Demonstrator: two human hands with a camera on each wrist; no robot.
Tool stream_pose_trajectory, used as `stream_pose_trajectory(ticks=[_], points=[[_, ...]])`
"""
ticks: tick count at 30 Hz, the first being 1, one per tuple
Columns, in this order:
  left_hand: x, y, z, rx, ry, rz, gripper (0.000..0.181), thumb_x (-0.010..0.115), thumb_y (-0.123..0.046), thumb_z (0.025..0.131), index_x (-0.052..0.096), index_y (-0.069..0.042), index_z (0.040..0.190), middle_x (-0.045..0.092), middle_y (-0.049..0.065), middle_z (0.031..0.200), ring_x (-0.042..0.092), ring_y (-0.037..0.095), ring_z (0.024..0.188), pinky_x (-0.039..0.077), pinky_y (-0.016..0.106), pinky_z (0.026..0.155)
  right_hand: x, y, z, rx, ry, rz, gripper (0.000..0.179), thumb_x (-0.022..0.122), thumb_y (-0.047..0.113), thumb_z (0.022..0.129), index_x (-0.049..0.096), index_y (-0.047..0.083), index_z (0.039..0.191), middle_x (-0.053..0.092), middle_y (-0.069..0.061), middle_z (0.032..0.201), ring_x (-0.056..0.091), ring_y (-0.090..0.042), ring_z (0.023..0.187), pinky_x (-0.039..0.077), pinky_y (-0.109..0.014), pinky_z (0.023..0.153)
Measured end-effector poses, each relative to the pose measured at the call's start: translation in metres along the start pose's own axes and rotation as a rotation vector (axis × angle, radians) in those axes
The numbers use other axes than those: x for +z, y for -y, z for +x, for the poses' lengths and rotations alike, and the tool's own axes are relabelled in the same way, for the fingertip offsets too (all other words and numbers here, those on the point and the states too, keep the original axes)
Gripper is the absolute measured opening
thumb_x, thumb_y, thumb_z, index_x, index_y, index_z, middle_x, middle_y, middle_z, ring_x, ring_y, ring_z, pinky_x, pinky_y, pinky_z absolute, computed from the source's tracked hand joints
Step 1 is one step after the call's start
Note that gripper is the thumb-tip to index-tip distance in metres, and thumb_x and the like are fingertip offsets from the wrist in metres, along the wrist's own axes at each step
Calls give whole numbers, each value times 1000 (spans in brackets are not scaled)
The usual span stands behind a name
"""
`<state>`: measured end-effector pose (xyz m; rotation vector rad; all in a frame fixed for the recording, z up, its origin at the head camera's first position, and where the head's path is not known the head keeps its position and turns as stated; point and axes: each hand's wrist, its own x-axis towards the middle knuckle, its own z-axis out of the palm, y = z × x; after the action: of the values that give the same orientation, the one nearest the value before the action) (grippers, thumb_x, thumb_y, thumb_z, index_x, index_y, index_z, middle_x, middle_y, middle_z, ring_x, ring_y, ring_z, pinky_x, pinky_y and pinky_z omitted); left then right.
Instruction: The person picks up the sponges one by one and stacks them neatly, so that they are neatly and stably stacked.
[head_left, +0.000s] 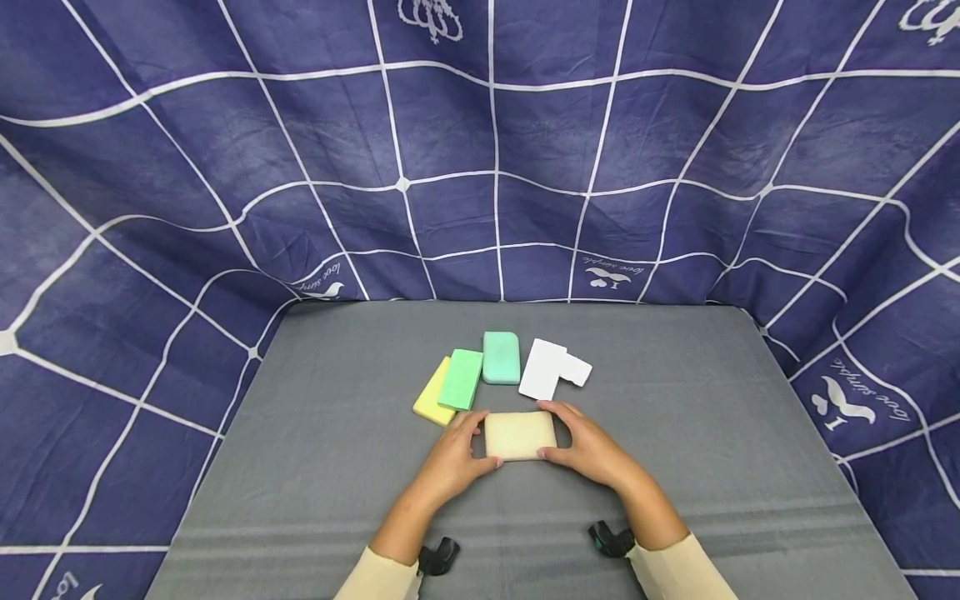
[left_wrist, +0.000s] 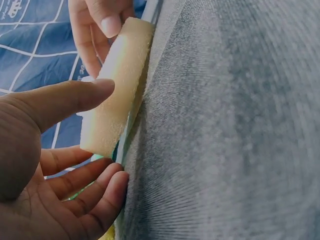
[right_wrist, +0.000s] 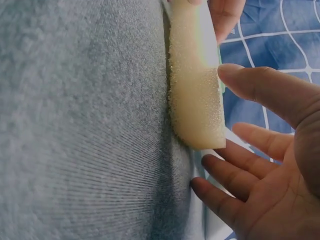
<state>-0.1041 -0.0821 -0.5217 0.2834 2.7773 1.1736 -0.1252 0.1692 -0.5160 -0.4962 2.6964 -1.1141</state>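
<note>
Head view, sponge: the cream sponge (head_left: 520,436) is lying flat-side up over the grey cloth (head_left: 300,467), between the two hands, its long side running left to right.
Head view, left grip: the left hand (head_left: 452,460) is bracketing the left end, thumb at the near corner, fingers curling round toward the far one; the opening is matching the sponge's short side.
Head view, right grip: the right hand (head_left: 587,442) is mirroring this at the right end, thumb near, index finger far.
Head view, neighbours: a green block (head_left: 461,379) is overlapping a yellow block (head_left: 432,393); a teal block (head_left: 501,358) is standing apart from two white pieces (head_left: 543,369), which are meeting each other.
Left wrist view, contact: the thumb is overlapping the near side; full underside contact with the cloth is not showing clearly.
Right wrist view, handling: the porous face is suggesting a light, soft, compressible body, unlikely to slip or break.
Right wrist view, hold: gentle pressure across the short side, near both ends, is seeming sufficient; hard pinching would be denting it.
</note>
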Motion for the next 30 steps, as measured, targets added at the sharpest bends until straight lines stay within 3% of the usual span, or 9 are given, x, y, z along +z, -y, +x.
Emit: stream_pose_trajectory(ticks=[9,21,30], points=[[4,5,4,-1,-29,15,75,89,-20,77,54,1,140,60,11,129,61,23,112,53,40,91,0,-4,2,-29,5,-12,75,85,22,82,49,11,147,56,-10,141,58,-27,127,47,-50,105],[2,9,4,-18,-2,-62,80,88,-16,77,50,-5,147,59,11,132,60,23,113,57,33,83,3,-5,3,-46,16,33,72,85,15,82,52,7,145,59,-7,130,61,-20,110,53,-33,94],[0,15,4,-35,9,-97,80,89,-18,77,51,-8,146,62,11,127,63,17,92,54,29,77,5,-6,3,-24,11,58,72,86,17,81,52,9,144,60,-5,127,61,-19,109,53,-33,92]])
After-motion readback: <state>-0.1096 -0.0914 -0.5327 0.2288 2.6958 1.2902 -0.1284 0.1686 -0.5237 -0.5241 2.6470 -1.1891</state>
